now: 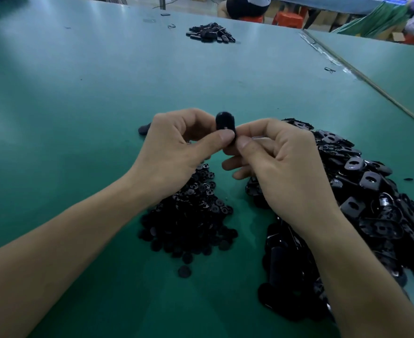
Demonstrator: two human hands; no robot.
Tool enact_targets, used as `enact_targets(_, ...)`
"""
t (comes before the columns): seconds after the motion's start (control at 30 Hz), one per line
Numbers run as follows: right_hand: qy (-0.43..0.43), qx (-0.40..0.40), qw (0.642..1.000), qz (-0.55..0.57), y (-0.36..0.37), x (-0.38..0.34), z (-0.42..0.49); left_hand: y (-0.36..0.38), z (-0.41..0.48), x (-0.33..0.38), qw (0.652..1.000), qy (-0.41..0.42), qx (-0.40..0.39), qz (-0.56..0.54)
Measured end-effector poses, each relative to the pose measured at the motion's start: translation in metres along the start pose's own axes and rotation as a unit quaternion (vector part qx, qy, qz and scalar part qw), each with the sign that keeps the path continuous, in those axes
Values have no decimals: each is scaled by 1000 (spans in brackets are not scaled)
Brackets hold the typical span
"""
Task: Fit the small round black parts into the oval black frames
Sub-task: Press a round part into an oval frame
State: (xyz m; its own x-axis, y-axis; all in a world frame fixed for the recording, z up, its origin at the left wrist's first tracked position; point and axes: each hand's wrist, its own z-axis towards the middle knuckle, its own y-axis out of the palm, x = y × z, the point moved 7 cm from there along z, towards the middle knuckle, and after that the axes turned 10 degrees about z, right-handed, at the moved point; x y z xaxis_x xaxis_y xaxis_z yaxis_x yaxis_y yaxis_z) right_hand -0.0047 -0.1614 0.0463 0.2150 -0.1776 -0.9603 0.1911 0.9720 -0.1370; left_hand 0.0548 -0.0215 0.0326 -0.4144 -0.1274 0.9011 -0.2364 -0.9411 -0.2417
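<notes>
Both hands meet above the green tabletop (79,98), raised clear of the piles. The left hand (176,152) and the right hand (281,164) together grip one oval black plastic frame (225,124), which stands roughly upright between them; its rounded top pokes out above the fingertips. The left thumb (221,140) presses on the frame's lower part from the left, and the right thumb (246,142) pushes in from the right, the two thumb tips just beside each other. The other fingers of each hand curl behind the frame. Whether a small round part already sits in the frame cannot be told, since the thumbs cover that spot.

Below the left hand and wrist, reaching toward the gap between the forearms, lies a heap of small round black plastic parts (191,215). One loose round part (184,272) lies apart from the heap, nearer the person.

Under and to the right of the right hand and forearm spreads a much larger heap of oval black frames (361,191), many showing a round hole in the middle.

Just beyond the left hand's knuckles, a single dark piece (144,129) lies on the tabletop, partly hidden by the hand. Far ahead of both hands sits a smaller pile of black pieces (212,32). Past the far edge of the tabletop, orange stools (287,19) stand on the floor.
</notes>
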Motion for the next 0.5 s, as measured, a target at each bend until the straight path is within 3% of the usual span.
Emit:
enact_targets(0.13,-90,7,974,-209,-3,-9,-3,-4,1,-6,997,-26,29,-62)
enact_targets(0.23,-84,-89,941,-316,6,-5,-5,-4,1,-7,997,-28,29,-73)
enact_targets(0.33,-46,-176,918,-353,10,2,-9,-4,1,-7,998,-21,24,-59)
enact_targets(0.5,-26,-217,903,-371,9,2,-12,-5,2,-9,999,-14,26,-30)
